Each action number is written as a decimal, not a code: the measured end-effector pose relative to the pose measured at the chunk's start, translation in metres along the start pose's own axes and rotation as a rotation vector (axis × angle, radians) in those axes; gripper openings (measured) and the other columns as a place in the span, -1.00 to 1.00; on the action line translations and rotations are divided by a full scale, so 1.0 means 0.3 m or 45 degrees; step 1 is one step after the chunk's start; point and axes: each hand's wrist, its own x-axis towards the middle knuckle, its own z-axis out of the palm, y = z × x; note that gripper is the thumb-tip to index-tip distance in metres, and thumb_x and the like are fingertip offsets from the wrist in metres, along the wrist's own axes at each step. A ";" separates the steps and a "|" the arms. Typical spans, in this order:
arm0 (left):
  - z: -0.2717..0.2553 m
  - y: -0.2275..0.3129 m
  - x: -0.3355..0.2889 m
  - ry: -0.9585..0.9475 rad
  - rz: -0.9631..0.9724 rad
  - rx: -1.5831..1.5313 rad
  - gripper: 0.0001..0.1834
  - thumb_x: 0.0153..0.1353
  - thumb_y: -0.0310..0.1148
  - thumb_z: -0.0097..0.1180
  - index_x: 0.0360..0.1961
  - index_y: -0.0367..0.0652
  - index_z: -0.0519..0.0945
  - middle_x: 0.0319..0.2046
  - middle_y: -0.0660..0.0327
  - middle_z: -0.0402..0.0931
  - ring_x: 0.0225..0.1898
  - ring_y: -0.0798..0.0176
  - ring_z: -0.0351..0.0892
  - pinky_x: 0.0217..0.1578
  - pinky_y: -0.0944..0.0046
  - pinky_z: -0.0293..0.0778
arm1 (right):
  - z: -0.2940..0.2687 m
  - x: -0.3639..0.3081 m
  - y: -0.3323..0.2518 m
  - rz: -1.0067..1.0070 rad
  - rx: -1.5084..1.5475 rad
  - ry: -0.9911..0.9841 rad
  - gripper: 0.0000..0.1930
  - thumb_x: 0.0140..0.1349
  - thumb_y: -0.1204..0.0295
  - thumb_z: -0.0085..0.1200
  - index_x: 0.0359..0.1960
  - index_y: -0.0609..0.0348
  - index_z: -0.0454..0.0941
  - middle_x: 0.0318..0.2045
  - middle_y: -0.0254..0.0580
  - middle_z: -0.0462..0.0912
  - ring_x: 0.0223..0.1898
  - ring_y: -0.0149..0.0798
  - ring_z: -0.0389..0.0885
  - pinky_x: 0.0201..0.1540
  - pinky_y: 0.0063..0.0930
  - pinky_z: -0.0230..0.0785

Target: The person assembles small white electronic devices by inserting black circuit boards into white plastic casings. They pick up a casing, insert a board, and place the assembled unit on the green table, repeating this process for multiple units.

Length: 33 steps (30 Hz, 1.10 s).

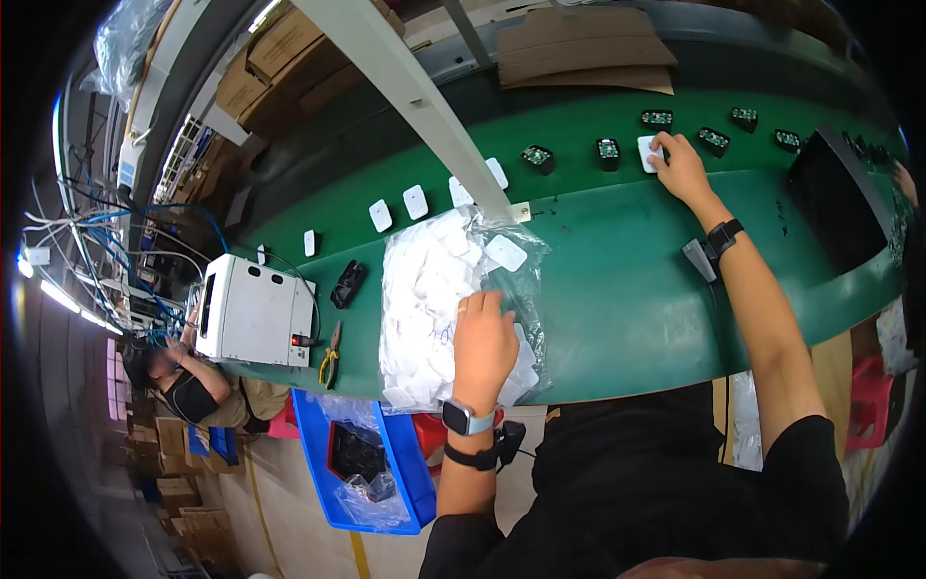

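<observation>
My right hand (683, 166) reaches to the far side of the green bench and grips a white rounded cover (648, 154) between thumb and fingers. Beside that cover stand black housings with circuit boards showing, one to its left (608, 152) and one just behind (657, 119). My left hand (485, 340) is over a clear plastic bag (420, 314) filled with white covers. Its fingers curl down into the pile, so the fingertips and anything in them are hidden. One loose white cover (505, 253) lies on the bag's upper part.
A row of white covers (381, 215) runs along the green belt (559, 96). A grey post (415, 96) rises behind the bag. On the left stand a white machine (256, 314) and pliers (331, 362); a black bin (839, 203) is at right. Another person (198, 391) works far left.
</observation>
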 end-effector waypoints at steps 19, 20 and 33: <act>0.088 -0.008 0.257 -0.001 -0.227 0.023 -0.75 0.07 -0.53 0.32 -0.27 -0.27 0.50 -0.49 0.07 0.53 -0.43 0.10 0.57 -0.35 0.16 0.49 | -0.504 -0.730 0.120 0.186 0.240 0.104 -0.93 0.15 0.54 0.20 -0.35 0.26 0.64 -0.44 -0.11 0.61 -0.44 -0.19 0.64 -0.32 -0.34 0.51; 0.064 0.043 0.237 0.027 -0.270 -0.099 -0.73 0.09 -0.55 0.30 -0.23 -0.28 0.47 -0.46 0.11 0.52 -0.41 0.18 0.57 -0.34 0.22 0.49 | -0.508 -0.716 0.144 0.157 0.241 0.089 -0.93 0.15 0.54 0.20 -0.34 0.27 0.64 -0.44 -0.11 0.61 -0.43 -0.19 0.65 -0.31 -0.35 0.52; 0.382 0.563 0.385 -0.418 -0.221 -1.785 -0.66 0.34 -0.55 0.11 0.12 -0.42 0.52 -0.06 0.06 0.61 -0.16 0.24 0.66 -0.29 0.22 0.72 | -0.531 -0.604 0.179 0.037 0.054 -0.215 -0.93 0.10 0.54 0.19 -0.39 0.28 0.67 -0.41 -0.12 0.65 -0.44 -0.20 0.63 -0.33 -0.36 0.50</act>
